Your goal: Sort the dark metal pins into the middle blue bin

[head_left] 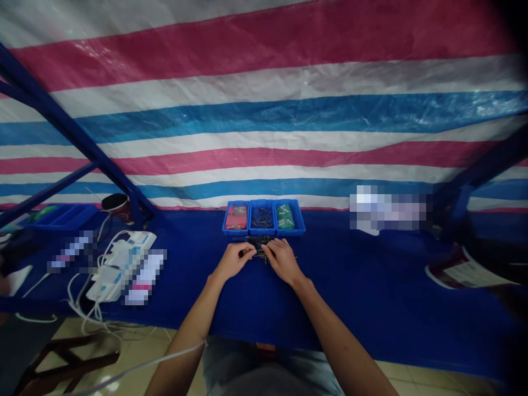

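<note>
Left hand and right hand at pile of dark screws, fingers curled in, cannot tell if either grasps any. Pile on blue table, just in front of middle blue bin, between the hands. More dark screws inside middle blue bin; red packets in bin just left of it, green packets in bin just right. White power strip well left of middle blue bin

- left hand and right hand, both bare
- slim forearms, bare too
- grey-blue trousers
- dark greyish top, partly in view
</note>
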Demonstrator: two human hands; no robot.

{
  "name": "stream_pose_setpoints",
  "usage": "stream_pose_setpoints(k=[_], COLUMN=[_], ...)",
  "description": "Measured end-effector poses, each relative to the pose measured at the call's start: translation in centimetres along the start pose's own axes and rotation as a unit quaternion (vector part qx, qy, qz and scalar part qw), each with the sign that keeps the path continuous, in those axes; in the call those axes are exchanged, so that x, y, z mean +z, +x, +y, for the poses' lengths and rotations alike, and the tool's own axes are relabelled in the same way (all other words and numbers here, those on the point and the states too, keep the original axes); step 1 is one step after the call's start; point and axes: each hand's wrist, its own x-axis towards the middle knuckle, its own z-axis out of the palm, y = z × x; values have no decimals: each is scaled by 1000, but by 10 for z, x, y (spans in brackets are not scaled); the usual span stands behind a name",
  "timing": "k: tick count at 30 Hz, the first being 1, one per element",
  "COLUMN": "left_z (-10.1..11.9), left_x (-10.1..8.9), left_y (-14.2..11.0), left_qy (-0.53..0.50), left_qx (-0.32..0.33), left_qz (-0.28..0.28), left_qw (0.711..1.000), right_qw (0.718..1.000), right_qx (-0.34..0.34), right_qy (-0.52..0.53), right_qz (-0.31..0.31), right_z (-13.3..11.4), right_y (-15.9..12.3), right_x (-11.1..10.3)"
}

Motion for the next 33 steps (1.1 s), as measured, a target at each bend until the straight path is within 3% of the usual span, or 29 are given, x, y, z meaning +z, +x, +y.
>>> stream_pose_setpoints(k=[6, 21, 28, 33], left_z=[-3, -10, -7, -9], left_x=[0, 6, 0, -3], left_y=[0, 3, 3, 4], left_qy=[-2, 92, 59, 72], left_qx=[-3, -28, -6, 13], left_qz=[3, 52, 18, 7], left_qw=[1000, 994, 998, 997], right_qw=[999, 966, 967, 978], right_qx=[22, 135, 111, 108], right_qy=[17, 36, 1, -12], right_qz=[25, 217, 231, 178], right_z=[3, 15, 5, 12], right_y=[0, 7, 47, 61], right_x=[-1, -18, -28, -21])
